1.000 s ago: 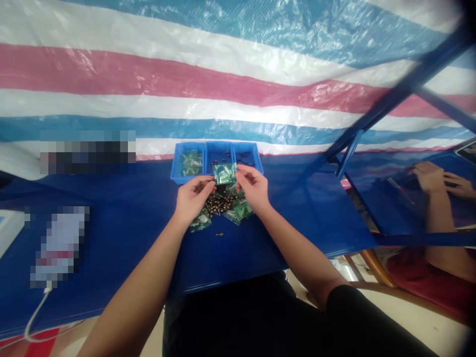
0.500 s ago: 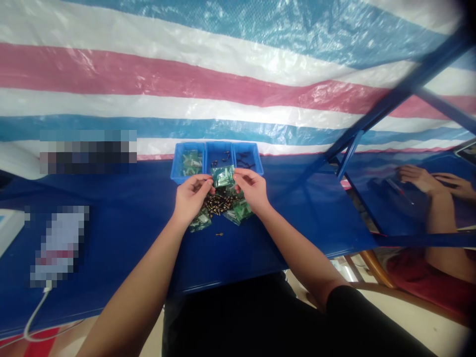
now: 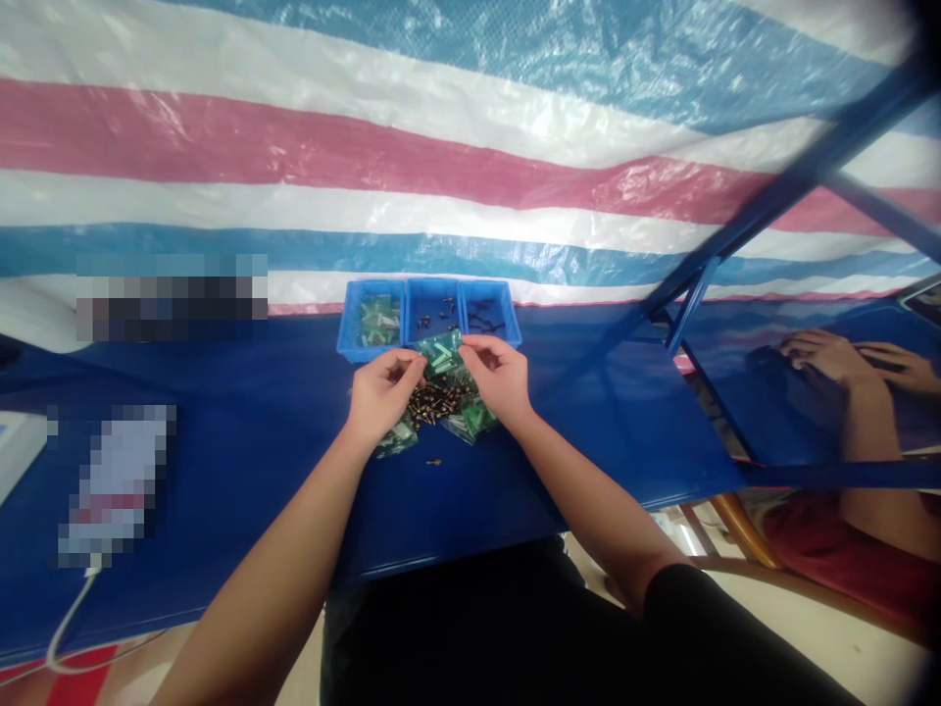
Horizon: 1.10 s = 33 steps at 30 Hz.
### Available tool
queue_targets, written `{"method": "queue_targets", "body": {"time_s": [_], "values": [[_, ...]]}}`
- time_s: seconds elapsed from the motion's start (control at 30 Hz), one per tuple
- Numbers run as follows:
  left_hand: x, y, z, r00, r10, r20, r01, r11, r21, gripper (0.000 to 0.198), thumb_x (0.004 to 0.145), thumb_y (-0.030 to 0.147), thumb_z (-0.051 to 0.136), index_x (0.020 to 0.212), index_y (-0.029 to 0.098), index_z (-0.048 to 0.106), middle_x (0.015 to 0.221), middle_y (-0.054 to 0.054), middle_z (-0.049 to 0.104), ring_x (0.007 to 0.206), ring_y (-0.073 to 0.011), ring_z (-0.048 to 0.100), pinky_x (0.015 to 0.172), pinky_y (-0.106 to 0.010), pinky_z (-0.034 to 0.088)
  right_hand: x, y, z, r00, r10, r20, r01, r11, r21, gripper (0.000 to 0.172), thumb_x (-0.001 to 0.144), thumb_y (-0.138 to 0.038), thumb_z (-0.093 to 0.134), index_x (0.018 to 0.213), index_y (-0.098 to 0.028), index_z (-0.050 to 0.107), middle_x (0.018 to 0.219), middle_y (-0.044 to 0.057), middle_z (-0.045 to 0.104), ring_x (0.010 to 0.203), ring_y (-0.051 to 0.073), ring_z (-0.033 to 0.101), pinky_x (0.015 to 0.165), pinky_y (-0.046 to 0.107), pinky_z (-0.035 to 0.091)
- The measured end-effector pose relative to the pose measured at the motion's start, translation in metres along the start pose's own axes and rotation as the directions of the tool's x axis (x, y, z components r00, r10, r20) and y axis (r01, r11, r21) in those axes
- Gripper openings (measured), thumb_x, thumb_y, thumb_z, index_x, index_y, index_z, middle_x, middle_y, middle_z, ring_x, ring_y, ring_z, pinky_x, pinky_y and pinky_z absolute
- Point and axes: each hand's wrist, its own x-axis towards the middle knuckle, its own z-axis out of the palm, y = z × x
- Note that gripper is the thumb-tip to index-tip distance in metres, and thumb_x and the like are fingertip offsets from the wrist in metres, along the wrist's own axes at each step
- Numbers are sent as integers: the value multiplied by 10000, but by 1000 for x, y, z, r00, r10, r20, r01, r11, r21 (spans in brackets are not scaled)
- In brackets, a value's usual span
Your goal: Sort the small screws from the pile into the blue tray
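A small green-tinted plastic bag (image 3: 439, 354) with pale strip-like pieces inside is stretched between my two hands. My left hand (image 3: 382, 394) pinches its left edge between thumb and fingers. At its upper right corner, my right hand (image 3: 500, 378) has the same kind of pinch. Below the bag lies a heap of small brass-coloured screw-like parts (image 3: 433, 404). Other bags of this kind lie around the heap: one bag (image 3: 398, 437) by my left wrist, another bag (image 3: 479, 417) by my right. A single loose part (image 3: 433, 462) lies nearer the table edge.
Three joined blue bins stand behind my hands: the left bin (image 3: 353, 328) holds bags, the middle bin (image 3: 433, 294) and right bin (image 3: 489, 294) hold small dark parts. A blurred device (image 3: 122, 480) with a white cable is at left. Past a blue frame (image 3: 735, 235), a co-worker's hands (image 3: 830, 355) show.
The bag between my hands has tilted, its left side now lower, and has come slightly down. Both hands keep their pinch. The co-worker's hands have shifted slightly.
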Motion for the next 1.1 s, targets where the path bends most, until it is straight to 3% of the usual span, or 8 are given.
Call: {"method": "queue_targets", "body": {"time_s": [0.2, 0.37, 0.53, 0.7, 0.8, 0.9, 1.0, 1.1], "values": [[1, 1, -2, 1000, -9, 16, 9, 1000, -24, 245, 863, 401, 625, 895, 162, 671, 638, -16, 659, 589, -121, 600, 585, -226, 461, 3, 1, -1, 1000, -4, 8, 4, 999, 44, 242, 810, -381, 677, 962, -201, 730, 878, 43, 731, 728, 148, 643, 696, 296, 541], [1, 0, -1, 1000, 10, -2, -10, 1000, -28, 258, 854, 406, 634, 924, 162, 681, 628, -12, 656, 590, -126, 610, 602, -235, 479, 1, -1, -3, 995, -13, 101, 20, 998, -67, 236, 815, -389, 658, 958, -219, 739, 885, 38, 733, 693, 144, 625, 644, 285, 530], [2, -4, -1, 1000, -25, -17, 24, 999, -37, 270, 862, 424, 623, 943, 169, 664, 619, -10, 659, 559, -124, 608, 573, -232, 474, 0, -1, -3, 996, -20, 91, 27, 996, -80, 332, 836, -371, 631, 1132, -234, 692, 902, 34, 729, 711, 143, 617, 653, 281, 524], [2, -4, 0, 999, -47, -12, 45, 989, -141, 316, 847, 444, 642, 979, 156, 652, 719, -50, 711, 638, -160, 678, 611, -257, 518, 3, 2, -5, 997, -48, 61, 57, 986, -156, 205, 811, -384, 651, 893, -216, 735, 915, 50, 719, 703, 144, 613, 663, 289, 523], [1, -3, 0, 1000, -23, -19, 20, 989, -150, 317, 863, 456, 612, 966, 165, 682, 827, -69, 728, 701, -167, 688, 617, -260, 528, 4, 4, -5, 991, 50, 124, -46, 998, -30, 222, 827, -381, 620, 936, -213, 717, 789, 30, 714, 675, 149, 643, 643, 288, 533], [1, -4, -1, 996, 15, -92, -26, 993, -119, 274, 815, 426, 677, 927, 177, 704, 863, -58, 725, 720, -158, 672, 660, -266, 541, 6, 6, -4, 978, 109, 178, -127, 987, 98, 219, 846, -368, 577, 913, -210, 713, 783, 27, 716, 691, 154, 675, 612, 277, 534], [2, -6, 1, 989, 57, -136, -72, 992, -104, 265, 755, 386, 738, 901, 168, 702, 913, -65, 724, 781, -169, 676, 746, -293, 552, 6, 7, -4, 978, 105, 183, -125, 987, 101, 225, 827, -389, 607, 897, -206, 717, 825, 37, 724, 743, 165, 682, 626, 278, 539], [1, -7, 3, 989, 58, -139, -70, 994, -82, 264, 768, 391, 719, 902, 165, 693, 908, -67, 722, 799, -174, 681, 775, -308, 557, 5, 4, -4, 985, 44, 168, -47, 999, 10, 222, 793, -383, 661, 907, -203, 722, 841, 39, 724, 734, 156, 660, 644, 278, 536]]}}
